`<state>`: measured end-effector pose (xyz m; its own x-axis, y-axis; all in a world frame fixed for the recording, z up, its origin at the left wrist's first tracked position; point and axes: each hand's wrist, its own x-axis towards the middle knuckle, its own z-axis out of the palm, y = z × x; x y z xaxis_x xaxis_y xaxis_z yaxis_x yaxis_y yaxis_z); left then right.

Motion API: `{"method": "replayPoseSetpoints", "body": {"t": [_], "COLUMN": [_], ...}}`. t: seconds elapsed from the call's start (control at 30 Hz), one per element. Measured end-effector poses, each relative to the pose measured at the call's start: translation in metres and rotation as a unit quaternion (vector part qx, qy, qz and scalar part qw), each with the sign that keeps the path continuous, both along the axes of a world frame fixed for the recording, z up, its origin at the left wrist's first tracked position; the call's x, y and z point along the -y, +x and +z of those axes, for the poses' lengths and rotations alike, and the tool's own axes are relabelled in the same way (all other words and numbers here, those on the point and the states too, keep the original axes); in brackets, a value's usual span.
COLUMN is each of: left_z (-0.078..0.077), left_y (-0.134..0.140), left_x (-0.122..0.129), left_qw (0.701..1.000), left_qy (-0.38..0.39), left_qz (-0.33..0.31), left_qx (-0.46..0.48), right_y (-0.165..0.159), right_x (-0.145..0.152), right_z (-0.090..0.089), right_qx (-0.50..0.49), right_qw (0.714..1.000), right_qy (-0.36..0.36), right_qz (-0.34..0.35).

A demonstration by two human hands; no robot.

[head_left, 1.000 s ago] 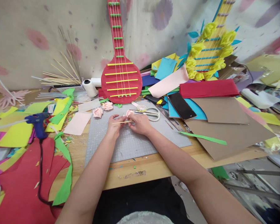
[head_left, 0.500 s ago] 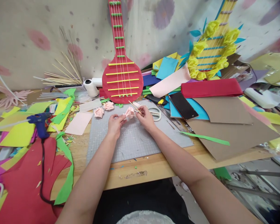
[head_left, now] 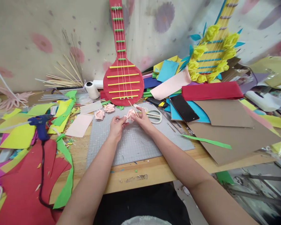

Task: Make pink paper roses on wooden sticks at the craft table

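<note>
Over the grey cutting mat point(head_left: 140, 143), my left hand point(head_left: 117, 127) pinches the left side of a pale pink paper flower point(head_left: 130, 114). My right hand point(head_left: 144, 120) is closed around a thin wooden stick point(head_left: 132, 107), which slants up and left across the flower; its fingers are right at the petals. Two similar pink flowers, one in front point(head_left: 99, 114) and one behind point(head_left: 109, 108), lie at the mat's upper left. Just beyond my right hand rests a pair of scissors point(head_left: 157, 117) with pale handles.
A red paper lute point(head_left: 123, 82) stands behind the mat. At left are a blue glue gun point(head_left: 41, 125) and paper scraps point(head_left: 16, 134). To the right lie a phone point(head_left: 184, 108), brown cardboard point(head_left: 231, 140) and a green strip point(head_left: 206, 141). A yellow flowered instrument point(head_left: 210, 56) leans behind.
The stick in my right hand has tipped more upright and shifted left over the flower. My right hand has moved closer to the petals. The camera view has shifted slightly.
</note>
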<state>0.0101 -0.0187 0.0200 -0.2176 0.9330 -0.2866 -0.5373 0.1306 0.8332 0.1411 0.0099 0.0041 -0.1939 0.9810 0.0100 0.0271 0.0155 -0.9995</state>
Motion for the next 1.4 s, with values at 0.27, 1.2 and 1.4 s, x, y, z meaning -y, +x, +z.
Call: {"method": "replayPoseSetpoints", "body": {"t": [0.27,1.2,1.4], "left_z": [-0.002,-0.001,0.002], "left_y": [0.004,-0.004,-0.006], "left_x": [0.003,-0.006,-0.005], "left_qw": [0.999,0.995,0.995], "left_qy": [0.020,-0.046,-0.030], "left_qz": [-0.027,0.092,0.087], "left_qx": [-0.026,0.004,0.031], "right_y": [0.001,0.004,-0.002], "right_x": [-0.005,0.010,0.018], "right_z": [-0.007,0.013,0.013], "right_qx": [-0.047,0.259,0.378], "right_qw": [0.998,0.951,0.898], "right_qy": [-0.026,0.145,0.225], "right_qz": [-0.015,-0.088,-0.021]}}
